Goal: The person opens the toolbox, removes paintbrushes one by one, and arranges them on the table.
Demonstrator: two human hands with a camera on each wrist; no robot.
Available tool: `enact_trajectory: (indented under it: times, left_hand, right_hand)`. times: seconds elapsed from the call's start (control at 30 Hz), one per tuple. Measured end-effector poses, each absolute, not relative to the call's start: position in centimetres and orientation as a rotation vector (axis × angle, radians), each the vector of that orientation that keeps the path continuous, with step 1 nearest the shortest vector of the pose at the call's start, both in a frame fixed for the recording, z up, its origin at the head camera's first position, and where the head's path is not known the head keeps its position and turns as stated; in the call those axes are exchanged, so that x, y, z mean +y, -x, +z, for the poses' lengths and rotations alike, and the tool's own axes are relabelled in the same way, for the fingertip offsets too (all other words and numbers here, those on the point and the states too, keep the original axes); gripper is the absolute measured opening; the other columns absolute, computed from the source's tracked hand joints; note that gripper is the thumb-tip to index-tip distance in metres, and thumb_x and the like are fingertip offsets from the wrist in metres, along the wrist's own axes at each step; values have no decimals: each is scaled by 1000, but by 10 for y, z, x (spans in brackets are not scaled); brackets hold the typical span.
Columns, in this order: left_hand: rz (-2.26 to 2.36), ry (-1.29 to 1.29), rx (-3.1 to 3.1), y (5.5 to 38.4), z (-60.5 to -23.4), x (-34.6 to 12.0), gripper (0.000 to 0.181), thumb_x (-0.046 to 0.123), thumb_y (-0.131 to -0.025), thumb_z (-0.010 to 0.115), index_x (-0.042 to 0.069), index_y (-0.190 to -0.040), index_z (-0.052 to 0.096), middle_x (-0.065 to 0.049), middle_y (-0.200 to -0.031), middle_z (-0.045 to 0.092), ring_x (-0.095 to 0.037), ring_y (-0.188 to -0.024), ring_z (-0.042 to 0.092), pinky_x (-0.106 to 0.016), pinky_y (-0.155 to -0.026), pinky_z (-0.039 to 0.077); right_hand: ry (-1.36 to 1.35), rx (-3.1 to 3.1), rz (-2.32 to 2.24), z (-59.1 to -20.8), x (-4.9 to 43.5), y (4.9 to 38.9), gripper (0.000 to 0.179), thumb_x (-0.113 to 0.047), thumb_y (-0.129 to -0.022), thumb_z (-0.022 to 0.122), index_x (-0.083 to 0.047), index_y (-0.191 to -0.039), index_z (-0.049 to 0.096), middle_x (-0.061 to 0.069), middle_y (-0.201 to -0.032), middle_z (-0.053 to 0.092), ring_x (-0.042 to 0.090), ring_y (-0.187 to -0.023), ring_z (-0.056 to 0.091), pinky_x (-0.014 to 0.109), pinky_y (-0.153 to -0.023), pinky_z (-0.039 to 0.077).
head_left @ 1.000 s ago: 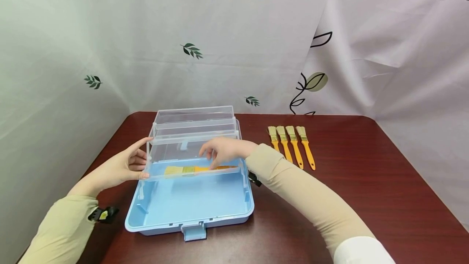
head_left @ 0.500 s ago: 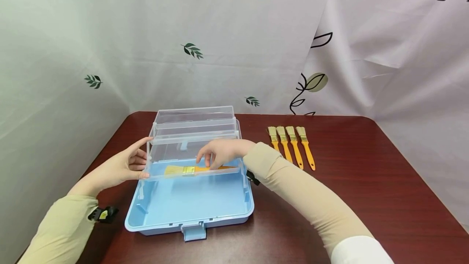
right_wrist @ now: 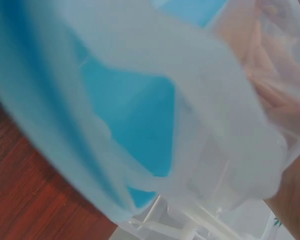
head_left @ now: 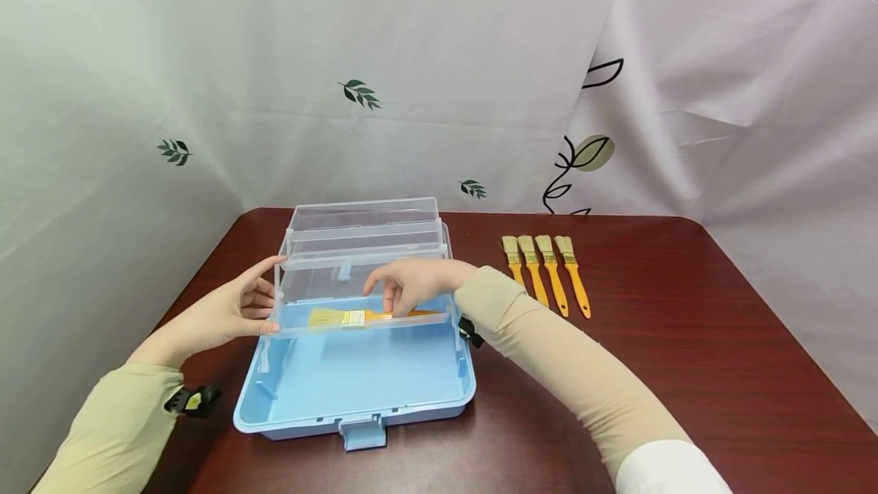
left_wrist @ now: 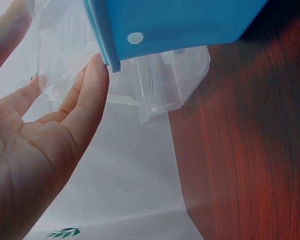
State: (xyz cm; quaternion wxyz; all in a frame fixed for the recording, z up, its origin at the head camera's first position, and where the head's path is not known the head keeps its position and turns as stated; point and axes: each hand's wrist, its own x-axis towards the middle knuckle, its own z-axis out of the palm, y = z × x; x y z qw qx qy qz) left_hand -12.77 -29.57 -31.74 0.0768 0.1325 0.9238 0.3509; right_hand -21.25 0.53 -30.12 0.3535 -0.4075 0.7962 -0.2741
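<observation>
A light-blue toolbox (head_left: 370,380) stands open on the table, with clear plastic trays folded out over its back. A paintbrush (head_left: 354,318) with pale bristles and a yellow-orange handle lies lengthwise in the front clear tray (head_left: 309,283), bristles to the left. My right hand (head_left: 414,282) reaches into this tray and pinches the brush handle between thumb and fingers. At the tray's left end, my left hand (head_left: 229,307) grips it, thumb at the front corner and index finger at the back one. In the right wrist view, the right hand (right_wrist: 275,65) shows blurred through the clear plastic.
Several matching paintbrushes (head_left: 550,271) lie side by side on the dark red-brown table (head_left: 658,341), right of the box. The box's latch (head_left: 363,433) hangs down at its front. A pale patterned cloth (head_left: 439,97) rises behind the table.
My right hand has shifted slightly left, its fingers now closer on the handle. The brush's metal band shows broader and brighter. The left hand and box stay put.
</observation>
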Motion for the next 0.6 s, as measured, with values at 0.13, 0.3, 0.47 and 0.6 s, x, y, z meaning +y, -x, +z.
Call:
enact_trajectory:
  times: [0.13, 0.3, 0.47, 0.6]
  left_hand:
    - [1051, -394, 2768, 127, -317, -295, 102, 28, -72, 79, 15, -149, 12, -18, -108, 48, -24, -95, 56, -20, -79, 53]
    - [1048, -384, 2767, 127, -316, -295, 103, 28, -72, 79, 15, -149, 11, -18, -109, 48, -24, -96, 56, -20, -79, 53]
    - [1036, -374, 2774, 128, -317, -295, 102, 29, -72, 78, 16, -149, 11, -18, -109, 49, -24, -96, 56, -24, -80, 55]
    - [1035, -379, 2773, 128, -317, -296, 103, 30, -72, 78, 17, -149, 11, -18, -109, 48, -24, -96, 56, -27, -80, 55]
  right_hand:
    - [1069, 2078, -683, -301, 4, 212, 42, 7, -83, 58, -12, -120, 56, 1, -87, 58, 13, -72, 53, 22, -62, 43]
    - [1081, 2086, -651, -301, 3, 213, 40, 5, -83, 57, -15, -118, 59, 0, -94, 58, 14, -76, 55, 25, -62, 44]
    - [1077, 2100, -628, -300, 2, 214, 36, 4, -84, 59, -13, -116, 62, 1, -97, 60, 13, -80, 56, 20, -63, 45]
    - [1064, 2113, -588, -299, -1, 215, 32, 4, -84, 61, -10, -113, 64, 0, -94, 59, 10, -79, 53, 17, -64, 47]
